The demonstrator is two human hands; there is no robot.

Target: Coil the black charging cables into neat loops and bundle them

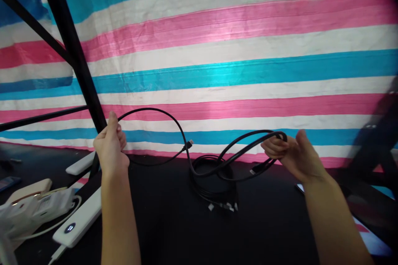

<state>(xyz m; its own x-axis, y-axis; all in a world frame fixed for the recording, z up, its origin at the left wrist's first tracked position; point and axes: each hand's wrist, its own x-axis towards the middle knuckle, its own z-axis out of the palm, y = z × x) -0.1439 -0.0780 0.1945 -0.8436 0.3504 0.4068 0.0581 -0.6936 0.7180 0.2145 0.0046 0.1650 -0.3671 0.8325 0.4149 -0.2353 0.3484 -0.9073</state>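
Observation:
A black cable (174, 119) runs through the air between my two hands. My left hand (111, 143) is closed around one part of it, thumb up, and a loose end with a metal plug (188, 144) dangles to the right of that fist. My right hand (289, 151) has its fingers curled through several loops of the same cable, with the thumb lifted. Another plug (256, 168) hangs below the right fingers. Beneath the stretched cable, a coiled bundle of black cables (202, 192) with several metal plug ends lies on the black table (174, 227).
At left lie a white power bank (81, 219) with a lit display, a white power strip or adapter cluster (46, 207) with cords, and another white bar (81, 163). A black metal post (77, 58) rises before a striped tarp (217, 70). A phone-like edge (300, 189) shows at right.

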